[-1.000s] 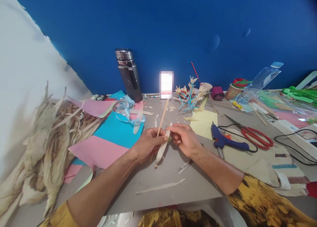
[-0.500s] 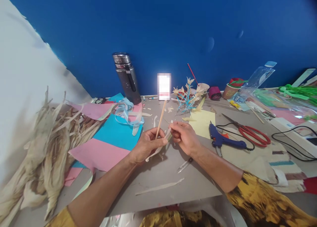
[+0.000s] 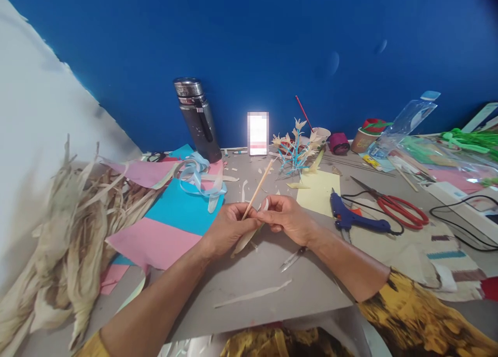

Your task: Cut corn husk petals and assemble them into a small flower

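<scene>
My left hand is closed in a pinch around a thin wooden stick, which slants up and to the right. A pale strip of dried husk hangs below the same fingers. My right hand is pinched on the upper end of that strip, right up against the left fingertips. The fingers partly hide where strip and stick meet. Beneath the hands, a narrow loose strip and a small blade-like tool lie on the grey table.
Left are dried husks, pink paper, blue paper and a flask. Behind stands a bunch of husk flowers near a bright phone-like screen. On the right lie a glue gun, red-handled scissors and a power strip.
My right hand has moved left and closed in on my left fingertips, bringing the strip's end with it. The stick leans further right. The camera view has shifted slightly.
</scene>
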Motion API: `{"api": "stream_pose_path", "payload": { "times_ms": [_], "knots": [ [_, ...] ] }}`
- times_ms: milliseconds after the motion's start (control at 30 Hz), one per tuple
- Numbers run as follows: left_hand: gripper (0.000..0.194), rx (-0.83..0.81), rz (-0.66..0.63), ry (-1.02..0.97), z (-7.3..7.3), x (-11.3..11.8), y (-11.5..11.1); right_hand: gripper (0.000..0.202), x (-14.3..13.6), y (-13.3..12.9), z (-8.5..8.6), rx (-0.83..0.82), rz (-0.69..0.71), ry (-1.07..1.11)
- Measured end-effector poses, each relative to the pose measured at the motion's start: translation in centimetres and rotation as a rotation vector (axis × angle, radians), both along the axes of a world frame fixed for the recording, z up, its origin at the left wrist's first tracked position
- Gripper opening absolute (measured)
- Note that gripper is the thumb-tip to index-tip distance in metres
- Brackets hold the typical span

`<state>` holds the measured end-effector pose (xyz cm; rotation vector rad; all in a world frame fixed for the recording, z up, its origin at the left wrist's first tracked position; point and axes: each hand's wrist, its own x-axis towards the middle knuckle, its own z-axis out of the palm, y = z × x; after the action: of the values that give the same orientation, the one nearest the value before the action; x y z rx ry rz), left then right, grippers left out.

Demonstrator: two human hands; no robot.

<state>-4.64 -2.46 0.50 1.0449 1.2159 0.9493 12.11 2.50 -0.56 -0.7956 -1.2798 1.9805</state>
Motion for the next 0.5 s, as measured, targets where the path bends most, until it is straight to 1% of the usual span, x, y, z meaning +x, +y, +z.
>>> {"api": "stream_pose_path", "payload": {
  "times_ms": [133,267,400,500],
  "knots": [
    [0.025,0.006,-0.092,-0.023,0.1,-0.3,0.1,0.039,0.0,-0.1,0.6,-0.134,0.008,0.064],
    [0.028,0.047,-0.134,-0.067,0.0,-0.7,0.2,0.035,0.2,-0.1,0.9,-0.274,0.068,0.151],
    [0.028,0.042,-0.197,-0.120,-0.2,-1.3,0.4,0.031,0.7,0.5,0.9,-0.323,0.120,0.235],
    [0.028,0.044,-0.210,-0.162,-0.4,-1.7,0.5,0.029,1.2,1.2,0.9,-0.344,0.094,0.335]
  ]
}}
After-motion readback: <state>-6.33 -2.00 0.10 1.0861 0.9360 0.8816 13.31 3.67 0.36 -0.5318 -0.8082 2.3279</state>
